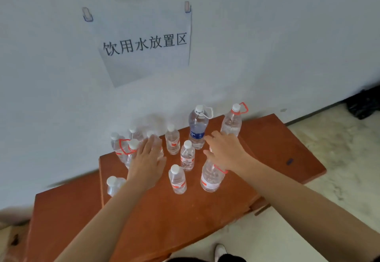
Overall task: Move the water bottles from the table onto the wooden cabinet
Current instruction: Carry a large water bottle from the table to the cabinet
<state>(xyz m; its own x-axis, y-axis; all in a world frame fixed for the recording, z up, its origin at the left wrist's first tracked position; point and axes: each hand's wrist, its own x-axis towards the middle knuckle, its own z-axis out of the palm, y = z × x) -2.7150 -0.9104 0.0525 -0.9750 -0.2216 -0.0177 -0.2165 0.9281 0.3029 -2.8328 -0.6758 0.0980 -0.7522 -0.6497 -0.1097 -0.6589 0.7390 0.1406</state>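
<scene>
Several clear water bottles stand on the reddish wooden cabinet (185,220) against the wall. My left hand (147,162) is curled around a small bottle (157,145) at the left of the group; that bottle looks blurred. My right hand (225,152) lies palm down with its fingers spread over the top of a large red-handled bottle (211,179), hiding its cap. Behind it stand a tall blue-labelled bottle (197,129) and another large red-handled bottle (232,122). Small bottles stand in the middle (187,156) and at the front (177,179).
A paper sign (146,43) hangs on the white wall above the cabinet. A lower wooden surface (61,216) adjoins the cabinet on the left. On the right are a pale tiled floor (339,158) and a black bag (364,105). A white shoe (220,250) shows below.
</scene>
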